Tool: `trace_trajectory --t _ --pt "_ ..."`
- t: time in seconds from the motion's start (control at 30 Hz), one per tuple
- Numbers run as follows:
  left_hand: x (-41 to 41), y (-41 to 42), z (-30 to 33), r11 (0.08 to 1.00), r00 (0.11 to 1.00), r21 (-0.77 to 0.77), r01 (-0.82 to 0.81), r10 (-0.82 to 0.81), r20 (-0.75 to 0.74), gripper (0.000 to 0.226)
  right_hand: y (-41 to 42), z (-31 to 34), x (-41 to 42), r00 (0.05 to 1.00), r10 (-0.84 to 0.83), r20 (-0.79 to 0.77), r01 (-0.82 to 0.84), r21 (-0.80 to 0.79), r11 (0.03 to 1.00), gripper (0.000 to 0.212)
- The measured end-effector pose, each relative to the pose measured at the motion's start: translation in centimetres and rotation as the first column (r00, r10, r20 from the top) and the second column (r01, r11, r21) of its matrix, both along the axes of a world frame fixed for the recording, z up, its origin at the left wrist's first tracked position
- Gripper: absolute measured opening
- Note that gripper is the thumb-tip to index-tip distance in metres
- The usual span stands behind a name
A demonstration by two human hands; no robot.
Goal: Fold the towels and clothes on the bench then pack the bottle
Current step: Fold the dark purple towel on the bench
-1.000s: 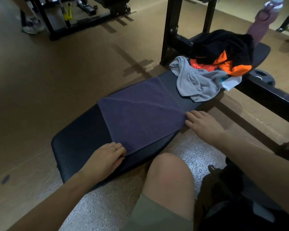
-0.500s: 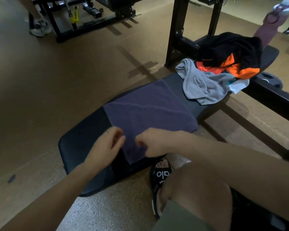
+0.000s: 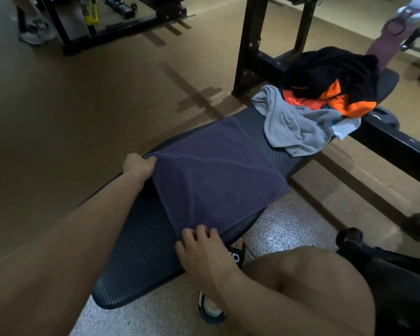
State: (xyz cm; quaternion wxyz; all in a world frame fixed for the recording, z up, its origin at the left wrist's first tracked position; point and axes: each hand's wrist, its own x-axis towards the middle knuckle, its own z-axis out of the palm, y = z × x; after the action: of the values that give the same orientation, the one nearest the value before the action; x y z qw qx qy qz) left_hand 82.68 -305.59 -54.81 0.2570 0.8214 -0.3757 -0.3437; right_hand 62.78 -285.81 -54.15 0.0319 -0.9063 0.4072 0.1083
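While the left hand (image 3: 138,163) pinches the dark purple terry towel's (image 3: 214,170) far corner, the right hand (image 3: 200,248) pinches its near corner, probably squaring the fold on the black padded counter (image 3: 136,253).

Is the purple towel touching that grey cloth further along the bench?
Apart. The head view shows a strip of bare bench between the purple towel and the grey cloth.
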Motion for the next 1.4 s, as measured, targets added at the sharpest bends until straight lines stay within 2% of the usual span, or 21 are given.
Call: trace_trajectory --t 0.1,0.2,0.3,0.47,0.6,0.67,0.73,0.8,0.87,0.97,1.03,1.1,1.17,1.23,1.27,1.33,1.4 --pt "-0.3 -0.4 0.5 0.996 0.995 0.080 0.048 -0.055 0.083 0.036 0.0 -0.4 -0.3 1.000 0.022 0.011 -0.021 -0.049 0.999 0.016" --pt "-0.4 -0.3 0.8 0.993 0.982 0.073 0.093 -0.104 0.159 0.030 0.1 -0.7 -0.2 0.999 0.024 0.029 -0.023 -0.061 0.998 0.017" --pt "-0.1 0.0 1.1 0.991 0.986 0.005 0.131 -0.131 0.104 0.029 0.0 -0.4 -0.2 1.000 0.014 0.024 -0.013 -0.042 0.999 0.017" --pt "0.5 0.7 2.4 0.988 0.991 -0.107 0.115 -0.121 -0.049 0.029 -0.8 1.5 -0.6 0.989 -0.074 0.126 0.067 0.061 0.996 0.021" --pt "1.3 1.0 3.6 0.943 0.961 -0.186 0.276 -0.265 0.084 0.021 -1.7 2.3 -2.0 0.976 -0.088 0.200 0.061 0.139 0.988 0.020" --pt "1.9 1.1 4.1 0.913 0.911 -0.124 0.388 -0.359 0.205 0.013 -1.7 2.7 -2.6 0.982 -0.021 0.185 -0.008 0.154 0.988 0.020" --pt "2.2 1.3 4.3 0.889 0.856 -0.047 0.455 -0.423 0.296 0.018 -1.5 3.2 -2.8 0.985 0.010 0.174 -0.037 0.151 0.988 0.020" --pt "2.5 1.3 4.3 0.894 0.859 -0.025 0.448 -0.422 0.291 0.024 -1.3 3.7 -2.9 0.978 0.016 0.210 -0.045 0.134 0.990 0.018" --pt "2.2 1.0 4.7 0.919 0.908 -0.069 0.388 -0.368 0.202 0.025 -1.5 4.4 -3.3 0.955 -0.011 0.295 -0.021 0.106 0.994 0.012" --pt "-0.3 -0.6 6.5 0.956 0.968 -0.178 0.235 -0.247 -0.050 0.025 -2.6 6.7 -5.3 0.856 -0.192 0.480 0.141 0.141 0.980 0.010" --pt "-2.6 -1.8 8.3 0.968 0.964 -0.183 0.169 -0.201 -0.174 0.024 -4.1 8.3 -7.6 0.752 -0.414 0.512 0.294 0.302 0.907 0.012" --pt "-4.4 -3.2 9.2 0.945 0.952 -0.187 0.269 -0.291 -0.100 0.027 -6.2 8.7 -10.5 0.627 -0.600 0.496 0.422 0.431 0.798 0.016" --pt "-5.6 -4.3 9.6 0.890 0.904 -0.162 0.426 -0.424 0.052 0.029 -8.5 7.8 -13.4 0.434 -0.766 0.474 0.501 0.580 0.643 0.015" --pt "-6.4 -5.6 9.3 0.847 0.847 -0.090 0.524 -0.506 0.163 0.025 -10.2 6.0 -15.8 0.221 -0.888 0.403 0.478 0.749 0.459 0.015" --pt "-6.9 -6.3 9.0 0.837 0.829 -0.056 0.544 -0.527 0.188 0.020 -10.8 5.0 -16.8 0.154 -0.920 0.360 0.457 0.800 0.389 0.015" --pt "-7.9 -7.6 8.3 0.809 0.781 0.006 0.587 -0.568 0.259 0.018 -11.5 3.4 -18.2 0.075 -0.946 0.315 0.443 0.839 0.315 0.014" --pt "-8.7 -8.8 7.3 0.778 0.726 0.043 0.627 -0.603 0.330 0.020 -11.8 1.9 -18.9 0.035 -0.953 0.300 0.452 0.846 0.283 0.014"
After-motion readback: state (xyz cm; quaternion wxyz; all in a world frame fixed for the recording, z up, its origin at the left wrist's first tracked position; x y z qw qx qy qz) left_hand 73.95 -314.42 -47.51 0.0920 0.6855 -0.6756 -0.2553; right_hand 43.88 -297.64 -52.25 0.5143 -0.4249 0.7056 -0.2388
